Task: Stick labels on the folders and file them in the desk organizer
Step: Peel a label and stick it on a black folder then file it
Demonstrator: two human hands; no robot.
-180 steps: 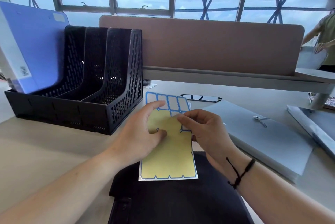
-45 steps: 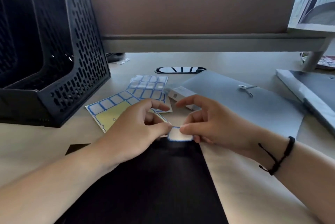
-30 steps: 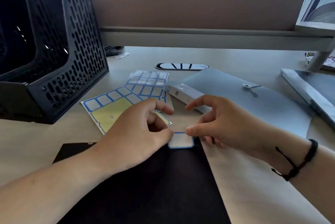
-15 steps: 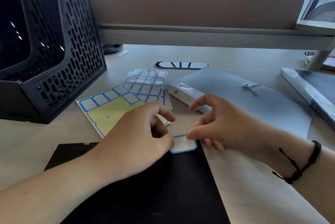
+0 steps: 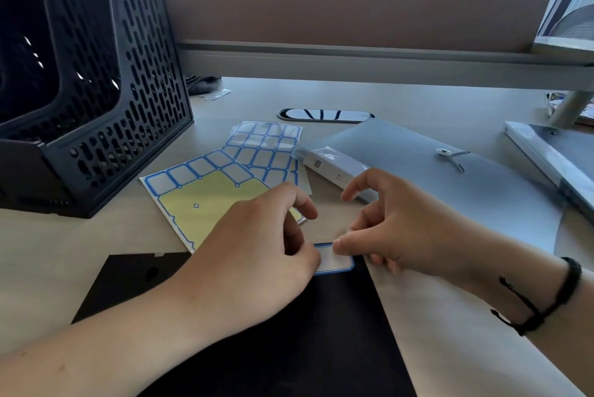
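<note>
A black folder [image 5: 289,348] lies flat on the desk in front of me. On its far right corner sits a small white label with a blue border [image 5: 336,263], slightly tilted. My left hand [image 5: 257,255] holds the label's left edge under the thumb, fingers curled. My right hand [image 5: 401,223] pinches the label's upper right edge with thumb and fingertip. A partly peeled label sheet [image 5: 199,200] with yellow backing lies just beyond my left hand. The black mesh desk organizer [image 5: 96,91] stands at the left.
More label sheets [image 5: 266,149] lie behind the peeled one. A small white box [image 5: 334,165] rests on the edge of a grey string-tie folder [image 5: 450,178]. Another grey folder [image 5: 553,155] lies at the far right. A cable grommet [image 5: 324,114] sits near the partition.
The label sheet was put down on the desk, and one label was brought to the black folder's corner. Over the last second the label has tilted slightly and settled lower on the corner.
</note>
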